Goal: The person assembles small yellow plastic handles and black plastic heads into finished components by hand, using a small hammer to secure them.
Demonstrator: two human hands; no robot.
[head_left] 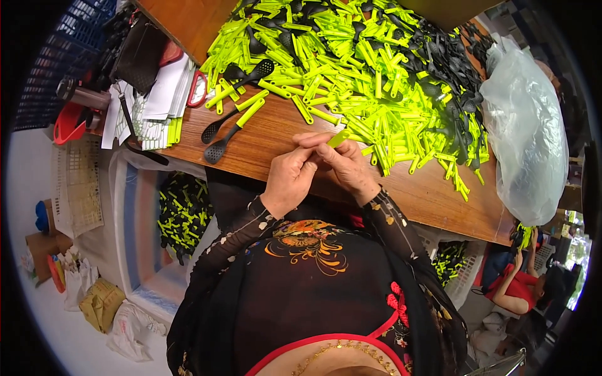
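Both of my hands meet over the table's near edge. My right hand (351,169) pinches a lime-green plastic handle (339,138) between thumb and fingers. My left hand (290,177) is closed against it, its fingertips touching the right ones; what it grips is hidden. Left of the hands lie two small black slotted spoons with green handles, the nearer spoon (216,151) close to the edge. Beyond the hands spreads a big heap of loose green handles (389,125), with black utensil heads (461,113) piled along its right side.
The wooden table (257,153) has upright boards at the back. A stack of papers (166,94) and red scissors (198,88) sit at left. A bulging clear plastic bag (525,131) stands at right. Below are containers of green-and-black pieces (183,216). Another person (514,282) works at lower right.
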